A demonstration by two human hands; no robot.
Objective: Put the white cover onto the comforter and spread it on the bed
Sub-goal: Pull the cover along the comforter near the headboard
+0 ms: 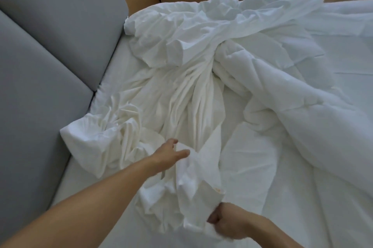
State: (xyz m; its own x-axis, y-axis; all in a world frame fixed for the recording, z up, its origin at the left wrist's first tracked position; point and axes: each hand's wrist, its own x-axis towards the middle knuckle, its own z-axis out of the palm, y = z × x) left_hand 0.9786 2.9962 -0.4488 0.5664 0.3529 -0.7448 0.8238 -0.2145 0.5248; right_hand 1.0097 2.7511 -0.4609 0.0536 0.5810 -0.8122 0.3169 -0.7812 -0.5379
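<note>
The cover (181, 90) is thin white cloth, heavily creased and pulled into long narrow pleats. It lies on the left half of the bed (84, 187), beside the grey headboard (50, 46). Its long axis runs from your hands straight away from you to the far edge of the bed. There it fans out into a wide crumpled heap, and a bunched corner spills out to the left near the headboard.

The comforter (302, 116) is thicker and puffier. It lies just right of the cover, touching it near the middle, and slants from the middle of the bed toward the near right.

Your left hand (171, 153) reaches forward with its fingers stretched out, tips against a fold of the cover. Your right hand (226, 221) is curled in a fist, gripping the cover's near end.
</note>
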